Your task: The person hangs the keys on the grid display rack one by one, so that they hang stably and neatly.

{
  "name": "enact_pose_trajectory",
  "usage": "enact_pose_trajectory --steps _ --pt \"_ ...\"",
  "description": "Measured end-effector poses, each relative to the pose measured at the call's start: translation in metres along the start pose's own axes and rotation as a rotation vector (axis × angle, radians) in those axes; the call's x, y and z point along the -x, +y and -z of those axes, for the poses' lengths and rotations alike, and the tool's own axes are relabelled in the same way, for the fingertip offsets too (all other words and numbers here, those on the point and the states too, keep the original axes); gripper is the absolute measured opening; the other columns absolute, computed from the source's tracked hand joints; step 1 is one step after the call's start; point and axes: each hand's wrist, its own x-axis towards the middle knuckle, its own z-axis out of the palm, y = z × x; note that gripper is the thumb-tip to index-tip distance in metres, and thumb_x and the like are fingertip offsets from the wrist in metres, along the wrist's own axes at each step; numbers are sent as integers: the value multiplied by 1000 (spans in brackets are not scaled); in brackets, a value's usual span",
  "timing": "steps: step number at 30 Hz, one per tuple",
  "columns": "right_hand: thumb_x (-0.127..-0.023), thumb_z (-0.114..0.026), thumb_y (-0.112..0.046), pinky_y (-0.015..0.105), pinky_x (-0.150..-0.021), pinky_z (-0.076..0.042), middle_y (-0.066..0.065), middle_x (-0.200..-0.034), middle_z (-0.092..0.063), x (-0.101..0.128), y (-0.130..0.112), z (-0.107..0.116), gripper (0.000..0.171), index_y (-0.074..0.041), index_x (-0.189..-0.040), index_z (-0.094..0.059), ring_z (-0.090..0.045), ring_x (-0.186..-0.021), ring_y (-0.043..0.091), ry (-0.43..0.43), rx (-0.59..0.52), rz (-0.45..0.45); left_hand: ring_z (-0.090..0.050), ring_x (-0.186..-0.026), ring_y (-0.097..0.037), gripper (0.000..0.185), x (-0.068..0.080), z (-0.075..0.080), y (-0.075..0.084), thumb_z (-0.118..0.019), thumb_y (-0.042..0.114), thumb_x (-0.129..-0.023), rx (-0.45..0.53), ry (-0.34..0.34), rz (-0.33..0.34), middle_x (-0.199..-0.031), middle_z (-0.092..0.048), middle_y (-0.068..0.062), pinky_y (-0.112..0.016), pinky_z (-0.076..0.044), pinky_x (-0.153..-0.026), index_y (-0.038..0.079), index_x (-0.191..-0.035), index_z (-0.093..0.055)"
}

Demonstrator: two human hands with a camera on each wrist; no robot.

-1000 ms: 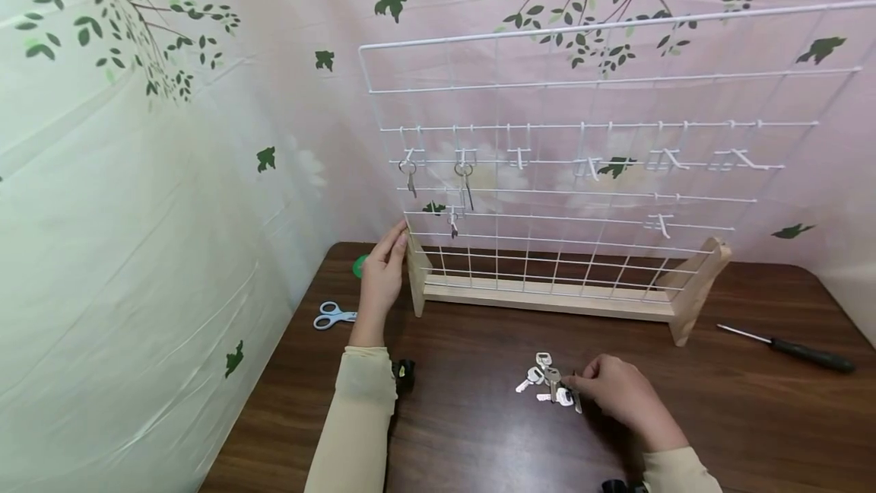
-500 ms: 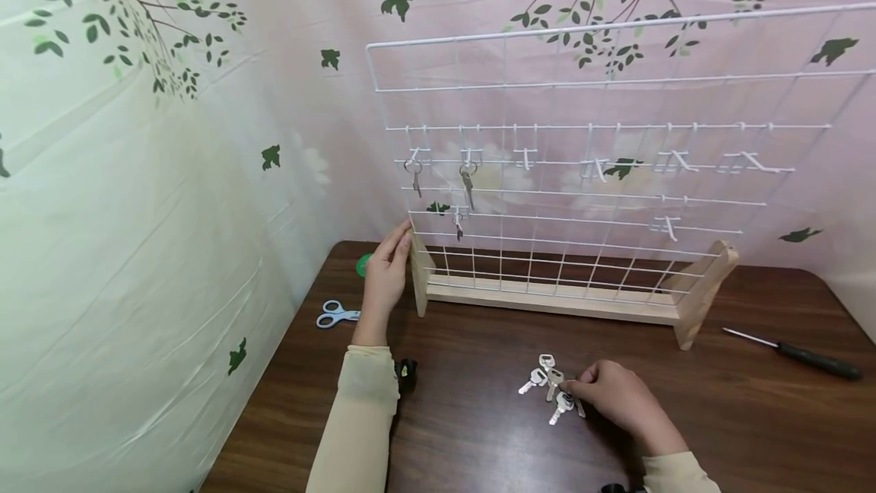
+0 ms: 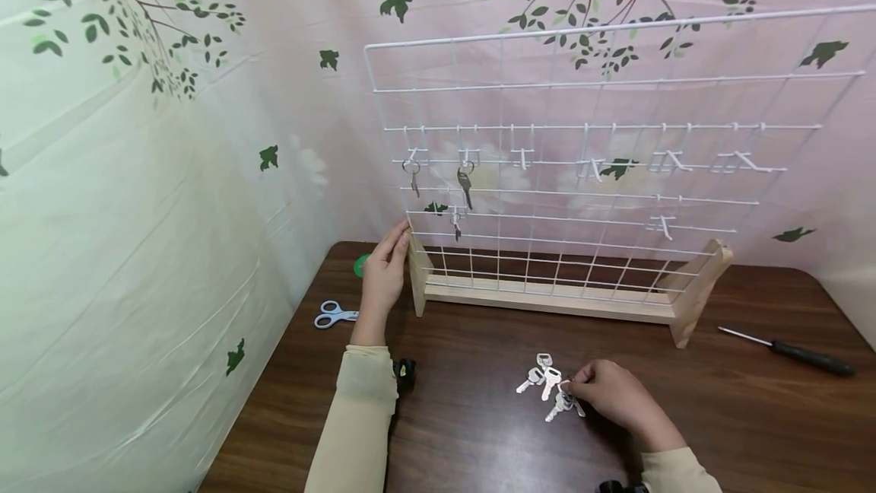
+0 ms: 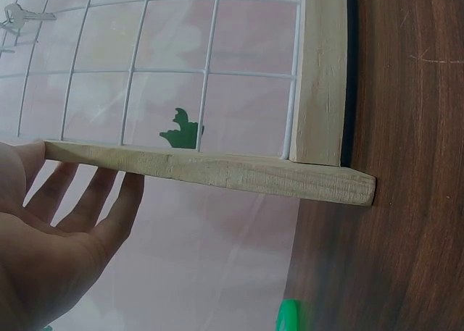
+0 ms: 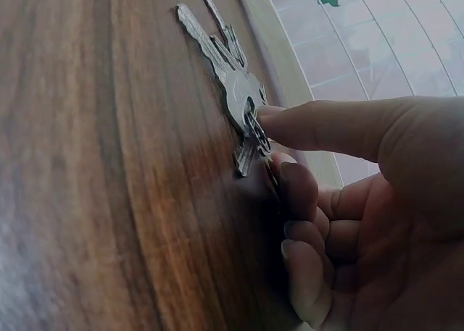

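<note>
In the head view, my right hand [image 3: 612, 394] pinches a key ring between thumb and forefinger, low over the dark table. Silver keys [image 3: 562, 405] hang from it under the fingertips. The right wrist view shows the key [image 5: 230, 88] and small ring [image 5: 258, 134] right at the thumb tip. More loose keys [image 3: 550, 382] lie just left of this hand. My left hand [image 3: 383, 272] holds the left wooden upright [image 3: 417, 272] of a white wire grid rack [image 3: 527, 234]; in the left wrist view its fingertips touch the upright's edge [image 4: 217, 173].
White hooks [image 3: 594, 169] line the rack; keys [image 3: 465, 187] hang on several at the left. Light blue scissors [image 3: 331, 314] lie left of my left arm, near a green round thing [image 3: 360, 265]. A screwdriver [image 3: 801, 354] lies at the right. A printed curtain [image 3: 287, 97] hangs behind.
A key under my right hand has swung from lying sideways to pointing down-left, and the loose keys shifted slightly. My left hand stays on the upright.
</note>
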Motion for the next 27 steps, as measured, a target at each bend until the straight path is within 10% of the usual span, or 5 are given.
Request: enact_pose_trajectory --steps 27 --pt "-98 -78 -27 24 -68 -45 2 -98 -78 2 2 8 17 -10 -96 -72 -57 -78 8 135 -133 50 -53 -152 -28 41 3 1 3 -57 37 -112 -30 5 9 -159 -60 -5 -52 -45 -126 22 -150 -64"
